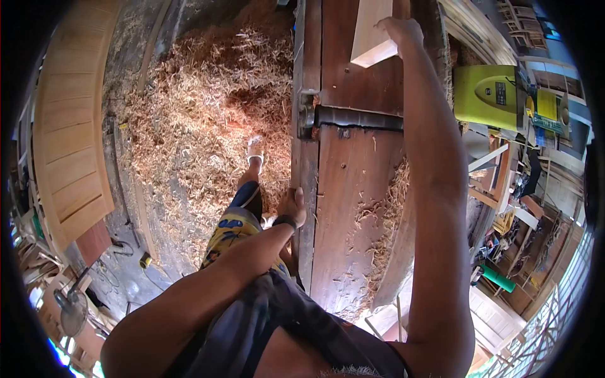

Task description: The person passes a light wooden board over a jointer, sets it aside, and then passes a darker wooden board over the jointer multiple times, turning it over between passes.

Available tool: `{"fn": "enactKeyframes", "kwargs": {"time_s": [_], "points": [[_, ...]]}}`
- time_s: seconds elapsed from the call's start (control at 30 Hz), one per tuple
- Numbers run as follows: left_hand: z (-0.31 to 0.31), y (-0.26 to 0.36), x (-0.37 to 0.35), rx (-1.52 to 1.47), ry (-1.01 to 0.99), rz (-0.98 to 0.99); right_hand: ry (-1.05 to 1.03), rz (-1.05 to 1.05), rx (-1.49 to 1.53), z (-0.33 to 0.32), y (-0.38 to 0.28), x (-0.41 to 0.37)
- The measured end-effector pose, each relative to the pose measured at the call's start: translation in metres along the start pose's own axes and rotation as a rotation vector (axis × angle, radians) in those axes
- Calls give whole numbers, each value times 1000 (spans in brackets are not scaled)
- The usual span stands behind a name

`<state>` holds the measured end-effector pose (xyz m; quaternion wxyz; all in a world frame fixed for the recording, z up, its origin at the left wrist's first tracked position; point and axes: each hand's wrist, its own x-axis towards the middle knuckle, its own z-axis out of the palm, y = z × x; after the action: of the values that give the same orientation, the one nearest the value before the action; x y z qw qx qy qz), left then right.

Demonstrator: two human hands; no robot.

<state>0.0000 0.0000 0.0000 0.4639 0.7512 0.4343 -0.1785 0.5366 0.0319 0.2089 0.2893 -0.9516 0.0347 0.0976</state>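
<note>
right hand [400, 28] at top centre curls over the pale board [372, 31], whose length runs up out of frame (along the table [353, 183]); left hand [293, 206] clasps the table's left edge

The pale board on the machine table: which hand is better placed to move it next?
Probably right. The right hand touches the pale board; the left hand rests far back at the machine table edge.
</note>
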Motion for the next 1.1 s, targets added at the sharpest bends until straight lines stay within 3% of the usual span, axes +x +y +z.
{"fn": "enactKeyframes", "kwargs": {"time_s": [0.07, 0.1, 0.17, 0.23, 0.3, 0.37, 0.43, 0.47, 0.6, 0.67, 0.7, 0.77, 0.8, 0.83, 0.87, 0.93, 0.97, 1.0, 1.03, 1.1], "points": [[-26, 6, 14, 112, -336, 234, -43, -40, -80, -8, 12, 1], [-80, 2, 42, 139, -289, 246, 30, -53, -33, 13, -6, 6], [-121, 20, 80, 309, -398, 449, -14, -15, -55, 0, -13, -7], [-162, 43, 114, 230, -262, 377, 16, 31, -69, -6, -22, -20], [-186, 39, 160, 116, 19, 594, 11, 70, -74, -5, -27, -31], [-231, 80, 178, 119, 83, 579, 32, 103, -110, 2, -24, -38], [-256, 111, 192, 73, 173, 690, 8, 111, -85, 0, -25, -51], [-269, 130, 188, 3, -10, 505, -28, 128, -66, -1, -22, -61], [-291, 200, 123, -41, -110, 546, -154, 83, 180, -26, 5, -105], [-284, 218, 86, -101, -342, 496, -180, 107, 323, -67, -6, -161], [-272, 221, 77, -104, -353, 489, -228, 138, 410, -82, 11, -169], [-247, 225, 52, -617, -691, 125, -265, 189, 501, -112, 35, -208], [-233, 233, 41, -604, -705, 116, -298, -55, 623, -135, 33, -244], [-218, 247, 34, -940, -784, 74, -323, -303, 740, -150, 36, -271], [-208, 256, 32, -1278, -848, 24, -307, -288, 747, -160, 56, -282], [-178, 256, 57, -1364, -883, 53, -397, -288, 149, -180, 104, -296], [-163, 249, 64, -1476, -902, 83, -368, 373, 454, -189, 76, -351], [-153, 231, 53, -1579, -989, 153, -340, 340, 662, -191, 85, -394], [-157, 217, 35, -1576, -989, 140, -399, 223, 482, -206, 87, -435], [-171, 193, -3, -1648, -1125, -125, -470, 300, 760, -223, 116, -508]]}}
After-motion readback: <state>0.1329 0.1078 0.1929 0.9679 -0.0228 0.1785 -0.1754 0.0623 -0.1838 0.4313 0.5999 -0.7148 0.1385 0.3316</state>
